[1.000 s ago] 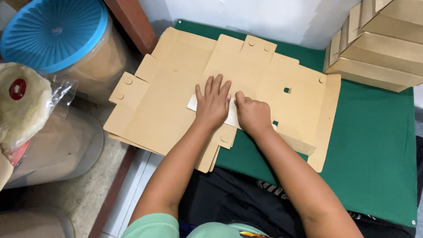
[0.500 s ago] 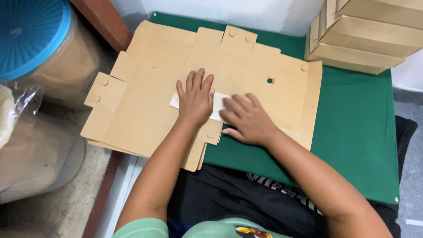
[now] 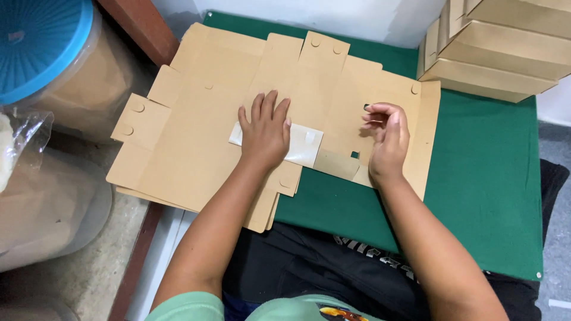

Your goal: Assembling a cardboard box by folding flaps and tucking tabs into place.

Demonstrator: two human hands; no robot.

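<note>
Near: dark cloth over lap [image 3: 333, 267].

Left hand [image 3: 266, 132]: flat, fingers spread, pressing white rectangular paper strip [image 3: 304, 147] onto flat brown die-cut cardboard blank [image 3: 196, 137]. Unchanged from half second ago.

Right hand [image 3: 388, 139]: has slid right, off strip; now at blank's right flap, fingers loosely curled, gripping nothing. Judgement: strip set, flap next.

Blank stack: lies on green-covered bench [image 3: 482, 178], overhanging left edge; at least two sheets.

Far right: stacked folded brown cardboard boxes [image 3: 505, 53], about four.

Far left: one blue-lidded round drum [image 3: 41, 44].
</note>
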